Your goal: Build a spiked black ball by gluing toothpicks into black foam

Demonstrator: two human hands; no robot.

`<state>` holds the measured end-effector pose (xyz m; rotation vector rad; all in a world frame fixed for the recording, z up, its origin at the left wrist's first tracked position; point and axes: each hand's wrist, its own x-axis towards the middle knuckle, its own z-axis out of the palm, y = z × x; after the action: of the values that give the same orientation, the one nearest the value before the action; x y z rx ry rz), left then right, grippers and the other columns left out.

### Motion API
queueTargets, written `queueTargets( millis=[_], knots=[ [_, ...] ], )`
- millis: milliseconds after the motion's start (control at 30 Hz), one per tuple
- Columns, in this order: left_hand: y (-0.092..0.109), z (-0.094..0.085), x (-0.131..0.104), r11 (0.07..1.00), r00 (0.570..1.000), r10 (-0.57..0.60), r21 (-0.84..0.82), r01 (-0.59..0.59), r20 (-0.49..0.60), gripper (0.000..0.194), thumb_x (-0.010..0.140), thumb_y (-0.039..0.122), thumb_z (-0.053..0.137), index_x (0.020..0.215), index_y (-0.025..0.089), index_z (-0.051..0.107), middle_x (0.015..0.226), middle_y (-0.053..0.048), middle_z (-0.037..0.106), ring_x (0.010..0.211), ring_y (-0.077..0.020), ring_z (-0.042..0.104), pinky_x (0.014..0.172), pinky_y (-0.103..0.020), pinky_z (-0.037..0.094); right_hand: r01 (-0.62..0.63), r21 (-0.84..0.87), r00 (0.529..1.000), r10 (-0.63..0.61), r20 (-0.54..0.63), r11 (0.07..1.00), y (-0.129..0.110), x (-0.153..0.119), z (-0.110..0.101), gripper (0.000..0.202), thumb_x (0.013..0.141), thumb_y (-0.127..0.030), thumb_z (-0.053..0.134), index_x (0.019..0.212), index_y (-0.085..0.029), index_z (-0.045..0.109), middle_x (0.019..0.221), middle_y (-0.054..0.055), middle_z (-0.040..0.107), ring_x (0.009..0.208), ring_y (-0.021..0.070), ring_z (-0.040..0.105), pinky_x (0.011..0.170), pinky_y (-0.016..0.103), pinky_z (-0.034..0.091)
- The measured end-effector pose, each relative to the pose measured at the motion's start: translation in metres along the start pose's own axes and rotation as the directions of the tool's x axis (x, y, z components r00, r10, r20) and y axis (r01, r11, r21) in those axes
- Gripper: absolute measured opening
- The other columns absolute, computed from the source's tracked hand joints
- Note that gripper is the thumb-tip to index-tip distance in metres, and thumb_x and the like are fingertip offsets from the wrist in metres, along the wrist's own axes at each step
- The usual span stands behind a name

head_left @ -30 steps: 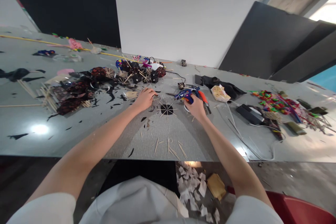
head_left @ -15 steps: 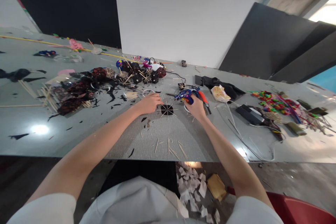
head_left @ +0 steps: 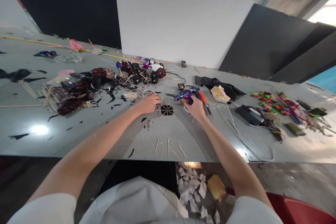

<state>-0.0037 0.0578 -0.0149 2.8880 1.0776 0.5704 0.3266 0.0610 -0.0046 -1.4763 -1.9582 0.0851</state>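
Note:
A black disc with thin sticks point(head_left: 167, 110) spread out like spokes lies flat on the grey table point(head_left: 154, 129). Just left of it rests my left hand point(head_left: 150, 103), its fingers stretched toward the disc's edge, with nothing seen in them. A white ring point(head_left: 148, 92) is right behind that hand. To the disc's right, my right hand point(head_left: 194, 106) is wrapped round a blue glue gun point(head_left: 185, 94), whose nozzle points left. Pliers with orange handles point(head_left: 203, 97) lie beside the glue gun.
Loose sticks point(head_left: 169, 147) are scattered near the table's front edge. Dark stick-and-fabric balls point(head_left: 139, 71) crowd the back left. To the right are a crumpled wrapper point(head_left: 220, 93), a black power block point(head_left: 249, 114) with a white cable, and colourful fuzzy pieces point(head_left: 274, 102).

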Motion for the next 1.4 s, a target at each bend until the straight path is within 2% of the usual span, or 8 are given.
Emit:
queueTargets(
  millis=[800,1067,1300,1400],
  knots=[
    [0.000,0.008,0.001,0.999,1.000,-0.006,-0.050,0.005,-0.021,0.048,0.088,0.002,0.045,0.114,0.021,0.081,0.111,-0.011,0.072,0.108,-0.0239,0.061,0.102,-0.043,0.040,0.003,-0.017,1.000,-0.003,0.001,1.000,0.003,0.001,0.003,0.020,0.091,-0.044,0.062,0.086,-0.024,0.059,0.090,0.009,0.073,0.080,0.0255,0.065,0.075,0.033,0.046],
    [0.002,0.010,0.005,0.999,1.000,-0.016,-0.030,0.017,0.004,0.047,0.086,0.002,0.047,0.109,0.021,0.083,0.106,-0.012,0.072,0.107,-0.0263,0.059,0.098,-0.045,0.042,0.000,-0.014,1.000,0.000,0.008,1.000,0.001,0.001,0.002,0.019,0.090,-0.043,0.062,0.086,-0.025,0.060,0.090,0.009,0.073,0.080,0.0258,0.066,0.075,0.034,0.047],
    [0.005,0.011,0.003,0.999,0.997,-0.029,-0.022,0.027,-0.070,0.046,0.087,0.001,0.048,0.111,0.020,0.082,0.110,-0.011,0.071,0.109,-0.0262,0.058,0.100,-0.043,0.046,-0.002,-0.025,1.000,0.002,0.005,1.000,-0.001,0.001,0.001,0.020,0.091,-0.044,0.061,0.087,-0.024,0.061,0.090,0.009,0.074,0.080,0.0258,0.066,0.076,0.034,0.047],
    [0.009,0.009,0.003,1.000,0.998,0.000,-0.029,-0.002,-0.070,0.047,0.089,-0.001,0.047,0.116,0.019,0.080,0.112,-0.011,0.069,0.109,-0.0256,0.057,0.099,-0.040,0.047,0.001,-0.026,1.000,-0.001,0.007,1.000,0.000,0.001,0.001,0.019,0.091,-0.043,0.061,0.087,-0.024,0.061,0.090,0.008,0.074,0.080,0.0253,0.066,0.076,0.033,0.047]
  ],
)
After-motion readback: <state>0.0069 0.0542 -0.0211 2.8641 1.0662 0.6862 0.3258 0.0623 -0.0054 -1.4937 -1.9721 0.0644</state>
